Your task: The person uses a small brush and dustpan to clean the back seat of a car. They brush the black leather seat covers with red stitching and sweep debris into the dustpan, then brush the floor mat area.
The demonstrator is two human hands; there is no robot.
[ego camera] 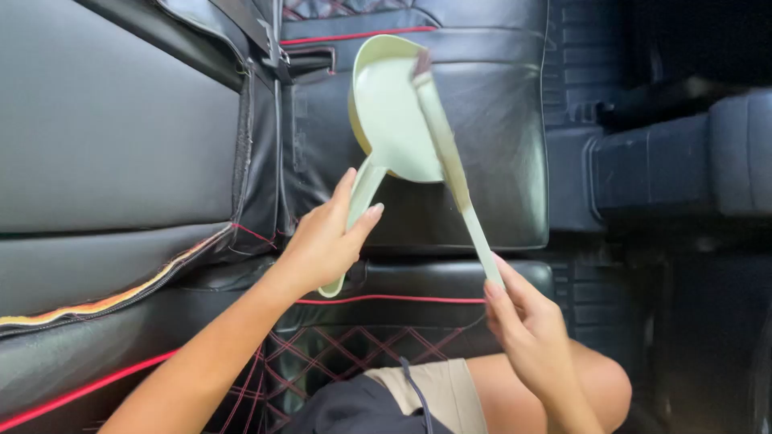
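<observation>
Head view: left hand (326,241) gripping handle of pale green dustpan (394,112), fingers wrapped, pan tilting up at 12 o'clock over black car seat (490,153). Right hand (523,317) pinching end of matching brush (450,161), bristles touching pan at 1 o'clock. No debris showing in pan; sweeping progress unclear.
</observation>
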